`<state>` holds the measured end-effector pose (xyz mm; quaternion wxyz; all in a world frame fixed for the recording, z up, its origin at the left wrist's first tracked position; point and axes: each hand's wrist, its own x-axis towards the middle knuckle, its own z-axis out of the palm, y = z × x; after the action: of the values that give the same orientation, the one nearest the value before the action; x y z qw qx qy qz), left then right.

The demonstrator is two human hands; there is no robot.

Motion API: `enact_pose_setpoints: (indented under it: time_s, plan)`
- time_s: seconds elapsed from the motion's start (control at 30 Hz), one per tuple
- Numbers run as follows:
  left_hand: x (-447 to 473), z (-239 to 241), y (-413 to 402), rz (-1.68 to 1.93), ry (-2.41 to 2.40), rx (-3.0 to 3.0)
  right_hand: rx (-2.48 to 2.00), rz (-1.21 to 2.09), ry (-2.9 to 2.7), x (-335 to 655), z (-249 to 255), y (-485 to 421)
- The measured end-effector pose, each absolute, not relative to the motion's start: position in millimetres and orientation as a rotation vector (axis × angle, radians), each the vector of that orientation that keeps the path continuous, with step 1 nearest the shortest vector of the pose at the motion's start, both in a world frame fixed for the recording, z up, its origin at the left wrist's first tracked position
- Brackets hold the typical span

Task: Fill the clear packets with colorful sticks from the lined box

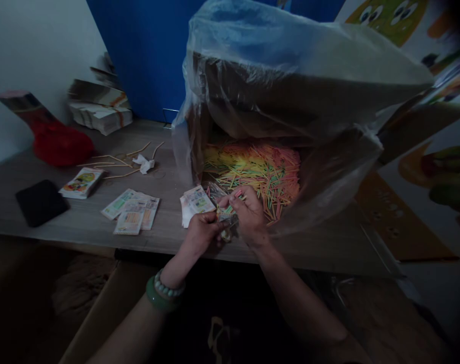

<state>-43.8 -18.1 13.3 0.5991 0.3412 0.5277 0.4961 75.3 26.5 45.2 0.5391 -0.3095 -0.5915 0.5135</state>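
Observation:
My left hand (pixel 204 228) is closed on the lower part of a small clear plastic bag (pixel 225 220). Just right of it, my right hand (pixel 249 211) pinches a few short coloured sticks (pixel 239 194) at the bag's upper end. How far the sticks reach into the bag is hard to make out. Beyond both hands lies a heap of yellow, green, orange and pink sticks (pixel 252 169) inside a box lined with a large clear plastic sheet (pixel 309 55). A stack of printed cards (pixel 198 200) lies against the left side of my left hand.
Left on the table (pixel 169 202) are loose printed cards (pixel 133 212), a small card pack (pixel 82 183), a black flat square (pixel 41 202) and thin tan strips with crumpled white paper (pixel 143 164). Farther back sit a red bag (pixel 60 144) and bundled card stacks (pixel 100 114).

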Motion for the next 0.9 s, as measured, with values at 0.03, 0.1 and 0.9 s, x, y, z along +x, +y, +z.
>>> enact_pose_setpoints:
  time_s: [0.03, 0.1, 0.9]
  plan:
    - [-45, 14, -19, 1.146, 1.207, 0.794, -0.741, 1.269, -1.417, 77, 43, 27]
    - [-46, 15, -21, 1.122, 1.174, 0.815, -0.769, 1.351, -1.451, 79, 40, 29]
    - [-21, 29, 16, 1.301, 0.759, 0.695, -0.995, 1.223, -1.503, 134, 24, 54]
